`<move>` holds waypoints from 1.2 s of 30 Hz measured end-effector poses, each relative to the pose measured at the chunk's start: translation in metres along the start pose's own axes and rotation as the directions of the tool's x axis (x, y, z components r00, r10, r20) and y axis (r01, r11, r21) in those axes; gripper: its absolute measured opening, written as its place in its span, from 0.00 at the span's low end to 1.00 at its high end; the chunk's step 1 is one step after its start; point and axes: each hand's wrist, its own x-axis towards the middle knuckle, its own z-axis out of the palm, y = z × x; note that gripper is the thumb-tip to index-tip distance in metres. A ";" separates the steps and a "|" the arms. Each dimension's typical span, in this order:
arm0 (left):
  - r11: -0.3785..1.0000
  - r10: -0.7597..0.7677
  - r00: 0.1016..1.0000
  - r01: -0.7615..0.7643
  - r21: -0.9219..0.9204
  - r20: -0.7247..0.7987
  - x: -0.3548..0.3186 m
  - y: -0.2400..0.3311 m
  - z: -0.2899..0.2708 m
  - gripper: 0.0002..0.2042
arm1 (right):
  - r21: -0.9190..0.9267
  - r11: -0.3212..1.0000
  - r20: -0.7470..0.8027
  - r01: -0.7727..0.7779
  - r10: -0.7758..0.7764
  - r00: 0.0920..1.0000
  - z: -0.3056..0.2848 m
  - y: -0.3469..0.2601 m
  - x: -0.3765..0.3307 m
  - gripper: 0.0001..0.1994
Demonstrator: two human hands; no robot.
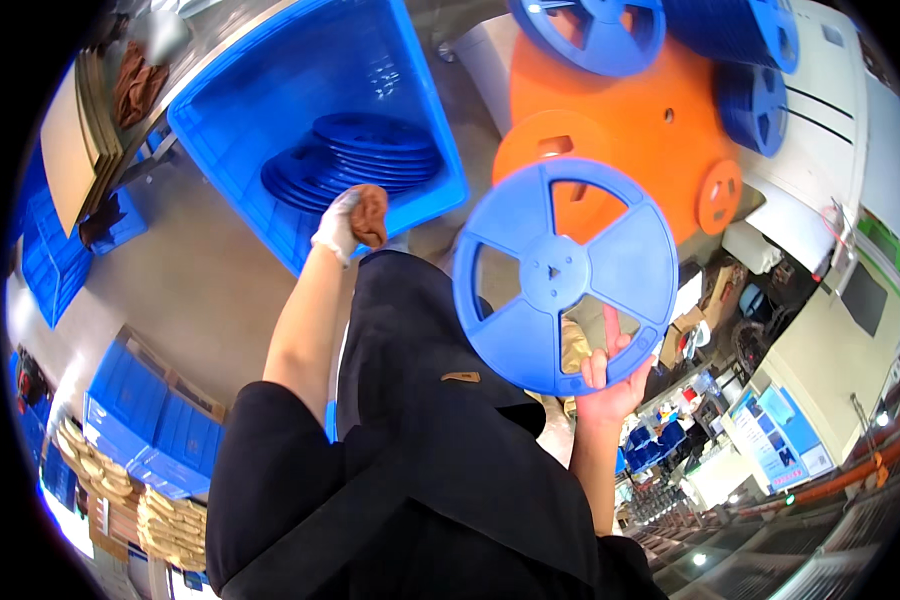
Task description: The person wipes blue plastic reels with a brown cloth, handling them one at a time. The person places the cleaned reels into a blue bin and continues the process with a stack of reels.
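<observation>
- Clearly, in the head view, the right hand (615,393) is what touches the blue five-windowed reel flange (555,272); its fingers are closed on the lower-right rim, some showing through a window.
- Being round, the flange has no long axis; its face is turned toward the camera, and most of it extends up and left from the right hand.
- The left hand (337,226), in a white glove, is closed around a bunched brown cloth (370,215), to the left of the flange and apart from it.
- The hands are well apart, the flange's left edge lying between them.
- Just beyond the left hand, a blue bin (260,90) contains stacked dark-blue discs (382,150).
- Behind the flange is an orange plate (610,110).
</observation>
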 end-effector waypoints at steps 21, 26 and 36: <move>-0.667 0.319 0.278 -0.614 0.423 0.906 -0.229 -0.072 0.368 0.20 | 0.270 0.919 0.545 -0.287 0.099 0.832 0.016 -0.038 -0.033 0.21; -0.729 0.320 0.281 -0.537 0.424 0.905 -0.214 -0.076 0.349 0.23 | 0.242 0.925 0.582 -0.294 0.104 0.806 0.006 -0.041 -0.027 0.24; -0.688 0.514 0.353 -0.375 0.622 0.782 -0.203 -0.013 0.251 0.23 | 0.276 0.920 0.590 -0.278 0.066 0.805 0.012 -0.059 -0.003 0.20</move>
